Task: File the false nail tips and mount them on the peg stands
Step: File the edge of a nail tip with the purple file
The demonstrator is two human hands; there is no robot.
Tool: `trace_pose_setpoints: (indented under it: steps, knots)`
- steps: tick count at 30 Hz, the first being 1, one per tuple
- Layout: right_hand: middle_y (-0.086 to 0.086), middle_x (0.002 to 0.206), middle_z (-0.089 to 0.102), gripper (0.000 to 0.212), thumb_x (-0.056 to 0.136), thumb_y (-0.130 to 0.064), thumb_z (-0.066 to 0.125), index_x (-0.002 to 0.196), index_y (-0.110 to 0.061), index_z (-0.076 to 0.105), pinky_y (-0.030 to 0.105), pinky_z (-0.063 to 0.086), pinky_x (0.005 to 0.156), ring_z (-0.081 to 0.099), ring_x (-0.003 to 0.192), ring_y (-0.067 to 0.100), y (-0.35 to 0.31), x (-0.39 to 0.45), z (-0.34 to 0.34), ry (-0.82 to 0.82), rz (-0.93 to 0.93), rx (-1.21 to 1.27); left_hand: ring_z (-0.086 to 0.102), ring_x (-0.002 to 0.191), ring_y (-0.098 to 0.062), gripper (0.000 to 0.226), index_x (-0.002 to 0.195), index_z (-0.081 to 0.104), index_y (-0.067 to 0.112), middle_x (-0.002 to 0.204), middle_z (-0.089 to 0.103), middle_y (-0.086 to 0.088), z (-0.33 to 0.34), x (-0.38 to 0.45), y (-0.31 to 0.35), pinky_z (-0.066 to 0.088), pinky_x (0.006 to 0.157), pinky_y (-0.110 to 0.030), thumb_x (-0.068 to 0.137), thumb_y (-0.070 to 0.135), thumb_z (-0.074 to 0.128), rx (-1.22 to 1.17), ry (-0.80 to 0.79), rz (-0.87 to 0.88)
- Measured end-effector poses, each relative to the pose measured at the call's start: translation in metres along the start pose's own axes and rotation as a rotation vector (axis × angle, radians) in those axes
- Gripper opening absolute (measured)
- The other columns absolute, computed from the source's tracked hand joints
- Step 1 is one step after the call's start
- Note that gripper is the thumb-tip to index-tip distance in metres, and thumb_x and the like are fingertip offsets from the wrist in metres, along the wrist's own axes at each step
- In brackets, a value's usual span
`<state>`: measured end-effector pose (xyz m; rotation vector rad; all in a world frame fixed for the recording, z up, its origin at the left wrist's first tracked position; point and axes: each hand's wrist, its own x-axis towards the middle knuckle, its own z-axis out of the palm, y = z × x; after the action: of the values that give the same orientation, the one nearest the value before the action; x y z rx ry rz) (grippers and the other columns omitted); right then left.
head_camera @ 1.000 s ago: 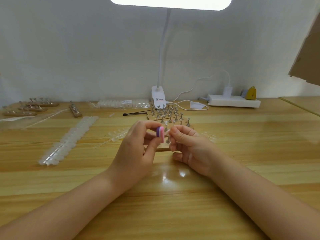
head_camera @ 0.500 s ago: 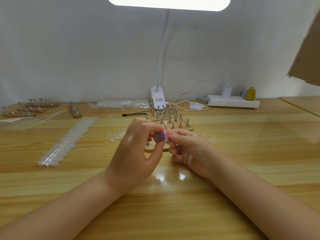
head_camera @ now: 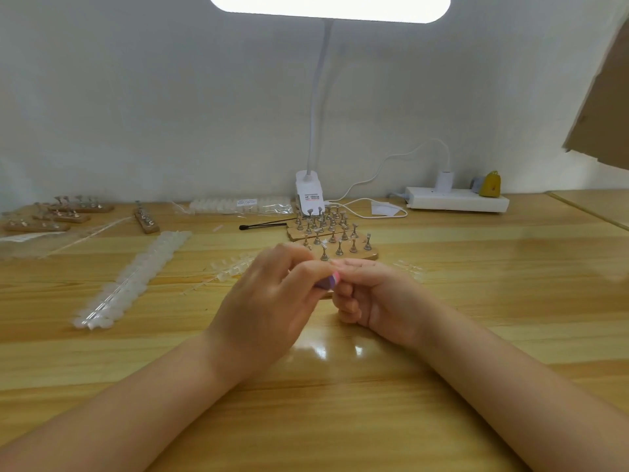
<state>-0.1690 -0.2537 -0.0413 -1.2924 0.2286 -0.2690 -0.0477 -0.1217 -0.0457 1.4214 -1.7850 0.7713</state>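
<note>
- Since a second ago, both hands have dropped lower over the wooden table (head_camera: 476, 335), and the peg stand board (head_camera: 340, 255) behind them shows more of its pegs.
- The left hand (head_camera: 269, 301) pinches a small pink-and-purple file block (head_camera: 328, 281) between thumb and curled fingers, its pink end turned toward the right hand.
- The right hand (head_camera: 374, 298) has its fingers curled, with thumb and forefinger pressed together at the block's pink end; the nail tip they would be holding is too small to make out.
- The two hands touch at the block, just in front of the nearest peg stand board.
- More peg boards (head_camera: 316, 229) stand behind it, near the clip lamp base (head_camera: 309, 192).
- A long strip of clear nail tips (head_camera: 132, 277) lies to the left, and loose tips (head_camera: 231, 267) lie just beside the left hand.
- Further peg stands (head_camera: 61, 214) sit at the far left, and a white power strip (head_camera: 456, 199) at the far right by the wall.
</note>
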Motion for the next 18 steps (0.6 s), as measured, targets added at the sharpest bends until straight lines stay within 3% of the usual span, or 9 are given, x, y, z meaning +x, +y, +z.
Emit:
trace_pose_setpoints:
  steps: [3, 9, 13, 18]
  knots:
    - [-0.004, 0.059, 0.04, 0.011, 0.079, -0.025, 0.057, 0.075, -0.015, 0.055, 0.02, 0.028, 0.047, 0.039, 0.048, 0.008, -0.001, 0.0, 0.0, 0.014, 0.011, 0.023, 0.06, 0.081, -0.026, 0.018, 0.106, 0.06, 0.008, 0.094, 0.058, -0.013, -0.003, 0.0, -0.006, 0.051, 0.076, -0.042, 0.089, 0.013, 0.058, 0.007, 0.013, -0.084]
    - [-0.004, 0.061, 0.049, 0.01, 0.084, -0.018, 0.06, 0.075, -0.014, 0.058, 0.018, 0.033, 0.047, 0.043, 0.049, 0.008, -0.001, -0.002, 0.001, -0.054, -0.002, -0.029, 0.06, 0.088, -0.024, 0.026, 0.112, 0.05, 0.015, 0.105, 0.052, -0.005, 0.0, 0.0, 0.001, 0.05, 0.082, -0.033, 0.09, 0.006, 0.06, -0.023, -0.005, 0.151]
    - [-0.004, 0.058, 0.035, 0.014, 0.084, -0.023, 0.062, 0.073, -0.016, 0.055, 0.02, 0.033, 0.047, 0.042, 0.051, 0.01, -0.001, -0.001, 0.001, -0.041, 0.018, -0.017, 0.061, 0.078, -0.03, 0.024, 0.109, 0.047, 0.015, 0.095, 0.06, -0.014, -0.007, 0.001, -0.01, 0.053, 0.067, -0.044, 0.089, 0.009, 0.059, 0.093, -0.025, 0.011]
    - [-0.003, 0.058, 0.045, 0.012, 0.084, -0.023, 0.059, 0.08, -0.011, 0.058, 0.019, 0.035, 0.046, 0.044, 0.05, 0.008, 0.0, 0.0, 0.0, -0.025, 0.011, 0.02, 0.058, 0.084, -0.023, 0.023, 0.11, 0.05, 0.016, 0.105, 0.048, -0.003, -0.002, -0.001, -0.002, 0.049, 0.079, -0.031, 0.091, 0.009, 0.061, 0.09, 0.008, 0.21]
